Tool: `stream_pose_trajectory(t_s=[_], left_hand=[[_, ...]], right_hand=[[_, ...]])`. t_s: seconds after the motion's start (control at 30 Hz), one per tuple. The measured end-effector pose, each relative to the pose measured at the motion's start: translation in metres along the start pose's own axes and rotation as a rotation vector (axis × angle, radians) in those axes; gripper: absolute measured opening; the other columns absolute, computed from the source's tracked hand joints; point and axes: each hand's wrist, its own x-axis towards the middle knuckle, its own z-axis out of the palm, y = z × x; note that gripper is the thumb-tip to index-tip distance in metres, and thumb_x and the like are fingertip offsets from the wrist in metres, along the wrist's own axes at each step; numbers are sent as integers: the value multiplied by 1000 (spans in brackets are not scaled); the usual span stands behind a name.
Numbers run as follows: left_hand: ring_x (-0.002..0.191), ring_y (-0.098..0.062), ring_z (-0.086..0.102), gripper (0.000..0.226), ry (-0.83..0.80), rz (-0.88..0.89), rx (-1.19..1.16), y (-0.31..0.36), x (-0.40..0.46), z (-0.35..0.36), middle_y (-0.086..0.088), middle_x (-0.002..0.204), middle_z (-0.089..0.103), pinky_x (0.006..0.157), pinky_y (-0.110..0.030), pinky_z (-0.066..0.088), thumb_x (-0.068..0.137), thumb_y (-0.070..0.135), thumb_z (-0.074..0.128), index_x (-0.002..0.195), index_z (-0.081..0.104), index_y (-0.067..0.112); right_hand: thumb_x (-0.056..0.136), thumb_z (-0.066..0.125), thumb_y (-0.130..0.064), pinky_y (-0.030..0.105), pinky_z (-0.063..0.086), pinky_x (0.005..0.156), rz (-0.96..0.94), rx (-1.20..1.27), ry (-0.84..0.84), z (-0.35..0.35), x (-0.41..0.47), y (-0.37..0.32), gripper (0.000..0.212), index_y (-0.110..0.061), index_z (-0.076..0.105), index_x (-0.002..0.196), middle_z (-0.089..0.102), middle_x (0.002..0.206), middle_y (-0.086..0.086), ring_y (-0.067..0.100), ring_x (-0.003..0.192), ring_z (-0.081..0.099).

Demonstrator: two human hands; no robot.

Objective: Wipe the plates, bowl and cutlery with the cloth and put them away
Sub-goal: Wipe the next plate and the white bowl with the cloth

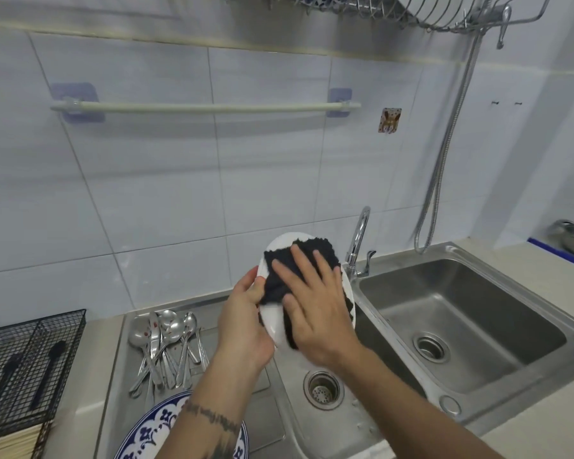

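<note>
Gripping a white plate [280, 246] above the sink [471, 313], the left hand [242, 326] steadies it; the right hand [315, 309], fingers spread flat, presses a dark cloth [275, 279] on it; spoons [166, 346] lie left of the sink.

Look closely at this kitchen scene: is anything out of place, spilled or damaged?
Nothing is spilled or broken. The only untidy thing is the cutlery, heaped crisscross on the draining board rather than sorted into the wire basket.

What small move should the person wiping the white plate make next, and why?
Probably sweep the dark cloth down to the uncovered lower rim of the white plate: the right hand presses it flat on the upper part while the left hand grips the edge.
</note>
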Motion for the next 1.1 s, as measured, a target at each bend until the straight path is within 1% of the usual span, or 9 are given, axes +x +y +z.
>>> stream_pose_trajectory(t_s=[0.13, 0.23, 0.3, 0.4, 0.57, 0.7, 0.8, 0.93, 1.1], left_hand=[[95, -30, 69, 30, 27, 76, 108, 4, 3, -11, -12, 111, 73, 94, -53, 53, 102, 13, 50, 128, 61, 19], [87, -28, 68, 23, 82, 134, 198, 8, 2, -14, -7, 101, 74, 85, -47, 56, 99, 14, 57, 114, 68, 26], [80, -25, 68, 26, 121, 179, 251, 6, 2, -13, -7, 96, 74, 75, -39, 55, 96, 8, 58, 109, 71, 27], [90, -26, 69, 31, 140, 198, 253, 2, 1, -15, -11, 105, 74, 81, -40, 55, 93, 4, 59, 103, 74, 29], [69, -20, 69, 26, 135, 207, 236, 6, -1, -23, -8, 93, 75, 60, -32, 54, 96, 9, 60, 111, 70, 28], [60, -13, 68, 29, 135, 203, 252, 2, 0, -23, -1, 83, 73, 58, -29, 53, 95, 3, 59, 107, 70, 27], [62, -11, 65, 31, 124, 306, 351, -2, -5, -21, 5, 71, 70, 61, -24, 54, 93, 1, 62, 109, 71, 25], [58, -3, 61, 34, 54, 512, 629, 10, -5, -30, 8, 64, 69, 60, -20, 49, 93, 1, 62, 109, 67, 30], [59, -1, 56, 37, -66, 602, 850, 42, 18, -40, 7, 70, 66, 62, -14, 47, 92, -1, 62, 102, 71, 34]], right_hand=[[94, 21, -47, 50, 15, 115, 142, -25, 73, -14, 34, 25, 52, -42, 38, 143, 29, 155, -11, 19, 142, 20], [93, 17, -49, 46, 16, 116, 232, -19, 62, -8, 29, 29, 55, -41, 31, 146, 27, 156, -9, 21, 143, 22], [95, 19, -47, 49, 12, 117, 87, -75, -15, 2, 20, 14, 54, -43, 24, 148, 18, 159, -10, 23, 145, 15], [96, 24, -44, 49, 1, 118, -63, -95, -69, 6, 19, 0, 52, -46, 22, 148, 12, 160, -13, 22, 147, 6], [95, 19, -48, 45, 9, 118, 186, -1, 22, 0, 22, 16, 53, -44, 26, 148, 17, 159, -11, 23, 145, 13], [97, 21, -46, 46, -4, 118, -46, -95, -46, 4, 10, 3, 51, -46, 25, 147, 11, 160, -14, 18, 147, 1], [96, 18, -47, 45, 9, 118, 35, -87, -15, 2, 29, 21, 53, -42, 28, 147, 23, 158, -10, 16, 146, 13], [99, 37, -29, 28, 38, 97, 290, 354, -63, -17, 38, 42, 35, -28, 56, 129, 63, 120, -7, 12, 115, 54], [94, 50, -13, 28, 45, 76, 274, 437, -56, -19, 16, 29, 21, -28, 62, 105, 66, 86, -11, 8, 84, 59]])
